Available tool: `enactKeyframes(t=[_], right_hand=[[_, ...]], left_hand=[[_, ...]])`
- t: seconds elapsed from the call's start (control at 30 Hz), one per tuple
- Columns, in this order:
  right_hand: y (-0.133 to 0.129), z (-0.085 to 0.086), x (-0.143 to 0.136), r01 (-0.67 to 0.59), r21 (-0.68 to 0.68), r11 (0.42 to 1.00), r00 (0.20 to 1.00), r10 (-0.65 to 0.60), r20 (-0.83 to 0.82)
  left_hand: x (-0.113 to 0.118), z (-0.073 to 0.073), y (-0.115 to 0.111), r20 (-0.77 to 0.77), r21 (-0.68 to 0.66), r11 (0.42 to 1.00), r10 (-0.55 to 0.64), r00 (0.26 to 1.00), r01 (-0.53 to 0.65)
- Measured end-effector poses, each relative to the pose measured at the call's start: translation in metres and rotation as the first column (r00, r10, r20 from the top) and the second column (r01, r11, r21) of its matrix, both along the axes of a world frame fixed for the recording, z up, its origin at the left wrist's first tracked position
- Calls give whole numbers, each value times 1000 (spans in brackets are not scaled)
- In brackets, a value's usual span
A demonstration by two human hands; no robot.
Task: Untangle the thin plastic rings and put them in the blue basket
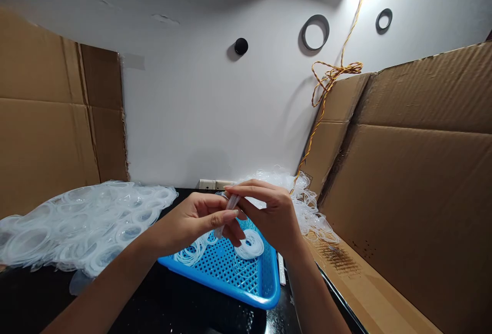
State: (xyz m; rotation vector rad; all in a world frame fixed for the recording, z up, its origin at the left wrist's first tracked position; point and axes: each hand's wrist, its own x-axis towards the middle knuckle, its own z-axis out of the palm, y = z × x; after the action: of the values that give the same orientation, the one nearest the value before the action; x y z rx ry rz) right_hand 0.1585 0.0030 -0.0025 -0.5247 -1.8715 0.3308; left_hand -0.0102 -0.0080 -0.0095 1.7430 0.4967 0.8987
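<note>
Above a blue plastic basket [234, 293], both hands hold a small bundle of translucent rings [232, 202]. My left hand [205, 217] pinches the bundle between thumb and fingers, from the left side. My right hand [271, 208] closes on its upper end, with fingertips meeting those of the left. The far side of the bundle is hidden by the fingers. In the basket below lie a coil of white rings [254, 246] on the right and looser white rings [191, 253] on the left.
Bagged translucent rings [107, 221] are heaped at left; a pile of loose clear rings [313, 216] lies at right. Cardboard walls [423, 180] flank the black table [161, 303]. A twisted yellow cord [318, 124] hangs down the back wall at right.
</note>
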Motion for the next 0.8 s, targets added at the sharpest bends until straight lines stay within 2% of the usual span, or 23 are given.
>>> enactKeyframes(t=[0.1, 0.23, 0.37, 0.47, 0.57, 0.67, 0.73, 0.8], right_hand=[[1, 1, 2, 50, 2, 999, 999, -50, 18], [2, 3, 6, 110, 3, 994, 994, -110, 17], [0, 4, 8, 101, 11, 995, 995, -101, 5], [3, 3, 8, 96, -7, 995, 995, -96, 39], [12, 1, 11, 70, -108, 992, 970, -43, 240], [26, -2, 18, 69, -225, 972, 836, 66, 545], [36, -4, 23, 120, -271, 955, 785, 76, 615], [46, -7, 27, 172, -296, 940, 779, 54, 625]], left_hand=[[0, 1, -1, 39, -5, 999, 33, 999, -33], [-2, 2, -1, 88, -1, 1000, -21, 996, 21], [-4, 1, 0, 97, 8, 999, -43, 994, 42], [-8, 0, 5, 107, -37, 996, -80, 991, 84], [-14, -3, 16, 80, -100, 992, -72, 994, 79], [-19, -4, 31, 84, -146, 989, 21, 996, -8], [-21, -5, 40, 176, -202, 976, 116, 977, -80], [-25, -5, 49, 189, -236, 962, 183, 965, -137]])
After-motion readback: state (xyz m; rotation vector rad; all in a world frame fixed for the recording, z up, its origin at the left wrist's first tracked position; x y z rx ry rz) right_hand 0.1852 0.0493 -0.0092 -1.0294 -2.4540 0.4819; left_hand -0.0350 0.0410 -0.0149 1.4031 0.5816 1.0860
